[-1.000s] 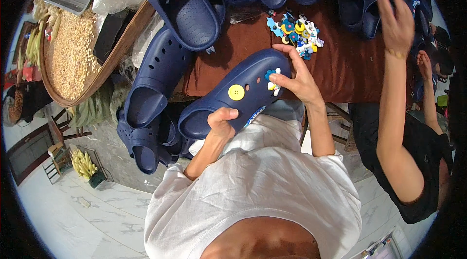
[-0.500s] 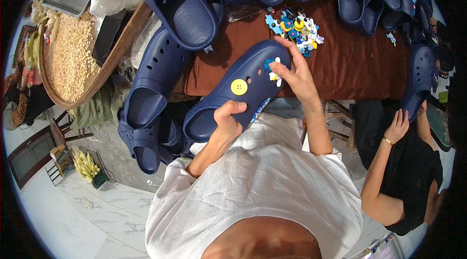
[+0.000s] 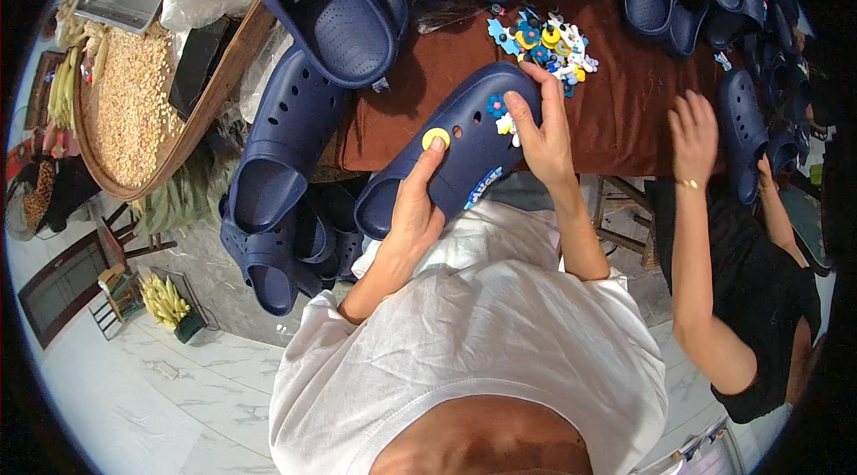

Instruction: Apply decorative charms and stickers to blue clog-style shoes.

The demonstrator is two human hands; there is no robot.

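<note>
A navy clog (image 3: pixel 473 152) is tilted between my hands in front of the brown-covered table. My left hand (image 3: pixel 416 207) grips its heel side, the thumb pressing on a round yellow button charm (image 3: pixel 434 136). At the toe, my right hand (image 3: pixel 543 140) clasps the clog, thumb on top and fingers round the front edge. Beside that thumb sit a blue flower charm (image 3: pixel 495 106) and a white figure charm (image 3: pixel 506 126). A blue lettered charm (image 3: pixel 485 187) is on the side. Past the toe lies a pile of small colourful charms (image 3: pixel 552 45).
Several navy clogs (image 3: pixel 344 29) line the table's far and left sides. To the right, a co-worker's hand (image 3: pixel 694 134) is raised, the other holding a navy clog (image 3: pixel 743 136). A wooden-rimmed tray of pale grains (image 3: pixel 134 109) stands at left.
My left thumb has moved onto the yellow button. The clog has shifted slightly right and away from me. The co-worker's one hand has left their clog and risen toward the table.
</note>
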